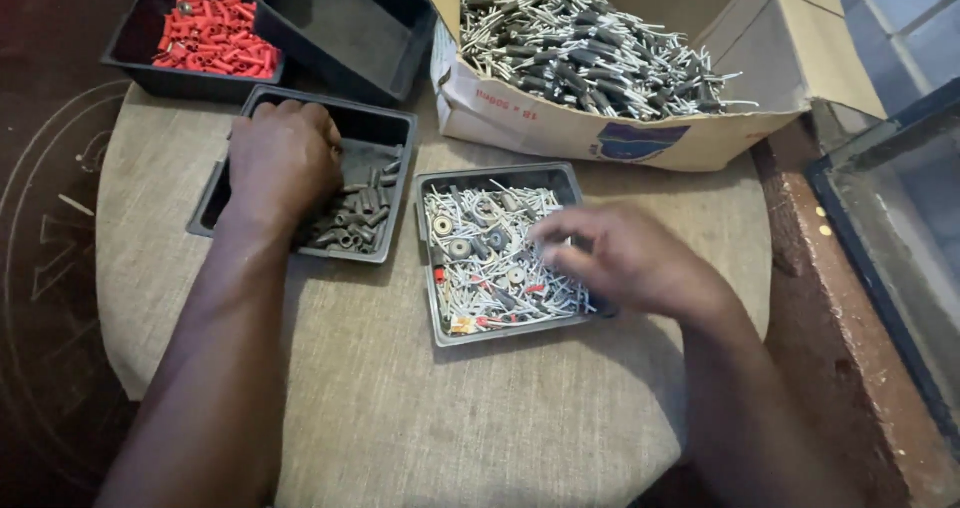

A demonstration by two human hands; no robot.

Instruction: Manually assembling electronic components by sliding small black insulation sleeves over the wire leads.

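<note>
Cloth-covered table (400,398): left hand (283,158) fingers hidden in sleeve tray (385,128); right hand (625,258) fingers pinching pins (480,268).

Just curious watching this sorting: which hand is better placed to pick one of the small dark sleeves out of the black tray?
Probably the left hand: it already rests inside the black tray, right beside the dark sleeves. The right hand is over the grey tray of mixed parts.
</note>
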